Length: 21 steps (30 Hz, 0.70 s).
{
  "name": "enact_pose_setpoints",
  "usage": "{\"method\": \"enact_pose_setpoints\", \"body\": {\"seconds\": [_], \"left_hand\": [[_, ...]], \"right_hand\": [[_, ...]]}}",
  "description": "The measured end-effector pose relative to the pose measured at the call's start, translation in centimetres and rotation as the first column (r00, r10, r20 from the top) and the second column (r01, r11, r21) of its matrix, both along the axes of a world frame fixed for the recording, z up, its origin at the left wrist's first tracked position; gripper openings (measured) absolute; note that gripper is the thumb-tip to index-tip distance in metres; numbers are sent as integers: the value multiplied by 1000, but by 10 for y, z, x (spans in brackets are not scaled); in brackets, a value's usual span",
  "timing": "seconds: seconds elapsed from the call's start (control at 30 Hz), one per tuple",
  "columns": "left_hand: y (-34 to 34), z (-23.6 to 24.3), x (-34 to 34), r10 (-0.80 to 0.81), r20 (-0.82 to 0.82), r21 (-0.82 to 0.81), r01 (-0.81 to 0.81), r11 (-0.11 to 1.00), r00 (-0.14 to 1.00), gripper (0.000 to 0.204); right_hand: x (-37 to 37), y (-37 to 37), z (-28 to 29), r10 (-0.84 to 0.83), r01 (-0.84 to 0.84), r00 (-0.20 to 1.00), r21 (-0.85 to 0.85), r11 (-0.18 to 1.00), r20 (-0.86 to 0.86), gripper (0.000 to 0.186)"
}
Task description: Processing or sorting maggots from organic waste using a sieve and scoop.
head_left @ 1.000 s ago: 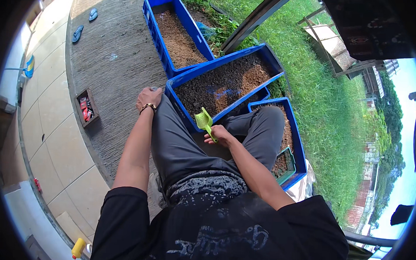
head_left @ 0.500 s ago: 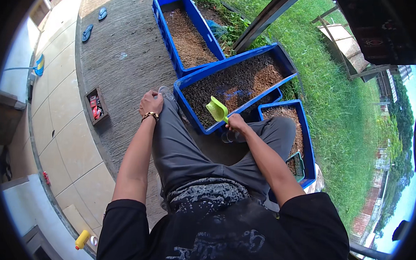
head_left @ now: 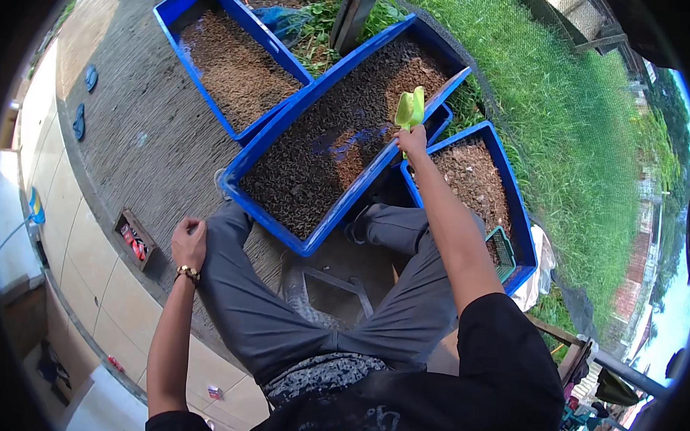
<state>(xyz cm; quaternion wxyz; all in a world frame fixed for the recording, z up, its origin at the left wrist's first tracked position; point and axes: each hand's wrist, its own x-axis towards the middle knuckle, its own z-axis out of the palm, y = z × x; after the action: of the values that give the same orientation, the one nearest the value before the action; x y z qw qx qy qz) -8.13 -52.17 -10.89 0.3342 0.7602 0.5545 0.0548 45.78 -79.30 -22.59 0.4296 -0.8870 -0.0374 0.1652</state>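
Note:
My right hand (head_left: 410,144) is closed round the handle of a lime-green scoop (head_left: 409,107), held over the right side of the large middle blue crate (head_left: 309,161). The crate holds dark granular material (head_left: 289,191) with lighter brown patches and some blue bottom showing. My left hand (head_left: 188,244) rests at my left knee, fingers curled; what they hold, if anything, is hidden. A smaller blue crate (head_left: 501,150) of brown material, with a green mesh basket (head_left: 502,253), is by my right leg.
Another blue crate (head_left: 169,19) of tan material lies at upper left. A wooden box of red items (head_left: 135,238), blue slippers (head_left: 80,123) and a tiled walkway (head_left: 92,267) are left. Grass (head_left: 575,147), mesh netting and a post (head_left: 354,11) are at upper right.
My right hand has raised the scoop toward the far right of the middle crate. The view has shifted, my legs are wider apart, and more ground shows between them.

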Motion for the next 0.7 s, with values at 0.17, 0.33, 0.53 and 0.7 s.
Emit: {"method": "enact_pose_setpoints", "body": {"seconds": [0.17,0.33,0.53,0.7], "left_hand": [[2,19,4,21,-150,65,-12,998,988,24],[8,25,31,-103,-242,65,122,990,965,14],[11,30,45,-133,-193,48,145,988,972,17],[11,38,73,-136,-209,11,141,990,968,18]], "right_hand": [[29,59,-39,-226,182,935,-176,967,-274,44],[90,81,-77,-378,344,902,-180,921,-209,41],[136,111,-107,-514,503,856,-336,797,62,34],[174,106,-145,-516,525,847,-354,774,129,39]]}}
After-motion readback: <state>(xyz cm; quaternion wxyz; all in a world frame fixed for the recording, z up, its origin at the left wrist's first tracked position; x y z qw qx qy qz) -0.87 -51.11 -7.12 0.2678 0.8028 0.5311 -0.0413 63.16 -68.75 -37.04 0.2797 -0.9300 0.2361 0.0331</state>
